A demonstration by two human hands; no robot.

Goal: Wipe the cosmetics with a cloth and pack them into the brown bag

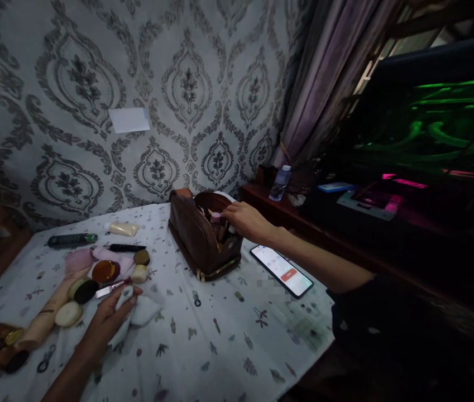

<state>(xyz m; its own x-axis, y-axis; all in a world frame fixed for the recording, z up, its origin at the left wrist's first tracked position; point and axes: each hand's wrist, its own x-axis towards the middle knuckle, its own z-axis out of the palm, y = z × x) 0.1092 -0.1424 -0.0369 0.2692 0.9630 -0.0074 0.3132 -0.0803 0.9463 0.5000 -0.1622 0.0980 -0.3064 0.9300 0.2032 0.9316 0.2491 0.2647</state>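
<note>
My left hand (pixel 109 318) is closed around a crumpled white cloth (pixel 147 312), with its fingers pinched at the top. Just beyond those fingers lies a small tube with a pale, shiny cap (pixel 109 289). At the mouth of a brown toiletry bag (pixel 192 231), my right hand (pixel 240 219) reaches in from the right with its fingers bent together. A pink-capped container (pixel 215 218) stands inside the unzipped bag, close to those fingertips. What the right fingers grip is hidden by the bag and shadow.
Jars, tubes and bottles lie at left, including an amber-lidded jar (pixel 106 271), a beige tube (pixel 54 310) and a dark green bottle (pixel 72 240). A lit phone (pixel 282 271) lies right of the bag. A water bottle (pixel 279 183) stands behind on a dark red ledge (pixel 257 195).
</note>
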